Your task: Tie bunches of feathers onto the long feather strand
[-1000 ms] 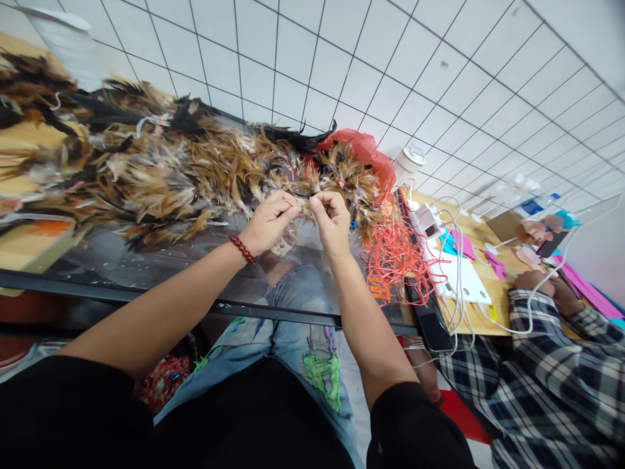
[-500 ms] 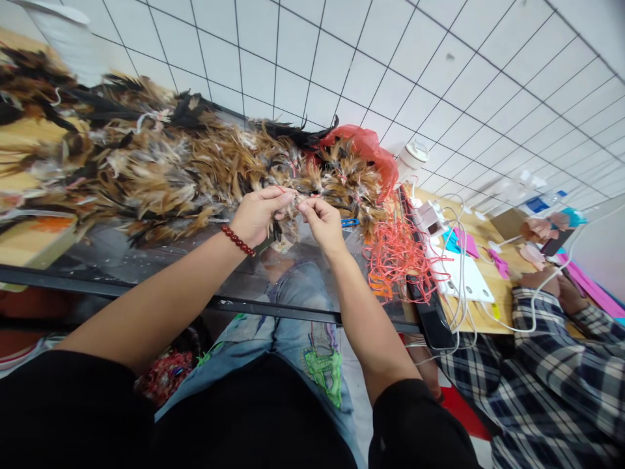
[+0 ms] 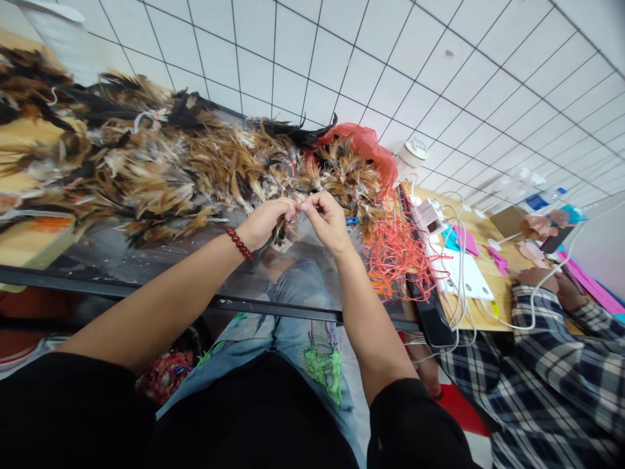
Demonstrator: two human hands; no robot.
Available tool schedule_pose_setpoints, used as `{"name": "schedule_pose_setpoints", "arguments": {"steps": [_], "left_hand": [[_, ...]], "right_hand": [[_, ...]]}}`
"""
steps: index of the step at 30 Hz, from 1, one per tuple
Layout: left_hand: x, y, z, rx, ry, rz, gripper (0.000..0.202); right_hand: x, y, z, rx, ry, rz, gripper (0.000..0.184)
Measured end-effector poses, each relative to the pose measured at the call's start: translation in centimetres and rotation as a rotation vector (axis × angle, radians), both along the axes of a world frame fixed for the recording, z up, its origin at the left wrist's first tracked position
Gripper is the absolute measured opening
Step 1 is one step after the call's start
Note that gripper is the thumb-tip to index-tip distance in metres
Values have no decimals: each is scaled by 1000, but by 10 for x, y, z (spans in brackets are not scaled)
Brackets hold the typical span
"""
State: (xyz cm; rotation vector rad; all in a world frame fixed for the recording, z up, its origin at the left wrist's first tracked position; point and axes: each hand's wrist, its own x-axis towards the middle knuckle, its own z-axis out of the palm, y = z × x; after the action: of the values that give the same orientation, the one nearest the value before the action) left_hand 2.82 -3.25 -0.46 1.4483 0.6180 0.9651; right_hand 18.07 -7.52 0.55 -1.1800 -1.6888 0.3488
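My left hand [image 3: 267, 223], with a dark red bead bracelet at the wrist, is closed in a pinch on a small feather bundle [image 3: 280, 233]. Dark feather tips hang below its fingers. Thumb and forefinger of my right hand [image 3: 328, 221] pinch close against the left fingertips; a thin red string appears to be between them, mostly covered by the fingers. Just behind both hands lies a long heap of brown, black and white feathers [image 3: 180, 163], some tied in bunches. To the right is a tangle of red plastic string [image 3: 398, 251].
Blue-handled scissors [image 3: 351, 221] lie right of my hands. A red plastic bag [image 3: 364, 146] and a white lidded cup [image 3: 414, 155] stand behind. A phone [image 3: 436, 326], white cables and a power strip [image 3: 463, 273] border a person in a plaid shirt [image 3: 551, 365]. The tiled wall [image 3: 293, 58] closes the back.
My hands have drawn together, fingertips now meeting. The left wrist has shifted slightly right, and the red string visible before is now largely covered.
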Motion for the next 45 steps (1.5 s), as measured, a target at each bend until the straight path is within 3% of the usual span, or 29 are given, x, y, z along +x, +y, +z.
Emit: {"name": "schedule_pose_setpoints", "arguments": {"steps": [5, 8, 12, 15, 18, 23, 29, 33, 40, 45], "left_hand": [[4, -4, -7, 185, 254, 76, 11], [2, -8, -7, 376, 399, 89, 14], [2, -7, -9, 524, 374, 96, 21], [3, -1, -11, 419, 281, 91, 26], [3, 2, -11, 338, 226, 94, 25], [1, 4, -10, 420, 258, 117, 28], [2, 3, -9, 408, 213, 213, 23], [1, 1, -5, 230, 72, 277, 20], [1, 1, -2, -166, -180, 158, 23], [0, 0, 0, -250, -216, 111, 19]], "right_hand": [[-4, 0, -3, -56, 105, 64, 31], [-5, 1, -3, -103, 123, 95, 34], [-1, 4, -5, -96, 163, 42, 36], [5, 7, -7, -70, 198, -27, 35], [7, 8, -8, -47, 155, 51, 32], [0, 4, -7, 13, 65, 140, 21], [-3, 3, -6, 93, -67, 31, 19], [-3, 4, -5, 128, -89, 2, 16], [-1, 7, -14, 106, 62, 37, 12], [-2, 6, -16, 69, 79, 45, 14]]}}
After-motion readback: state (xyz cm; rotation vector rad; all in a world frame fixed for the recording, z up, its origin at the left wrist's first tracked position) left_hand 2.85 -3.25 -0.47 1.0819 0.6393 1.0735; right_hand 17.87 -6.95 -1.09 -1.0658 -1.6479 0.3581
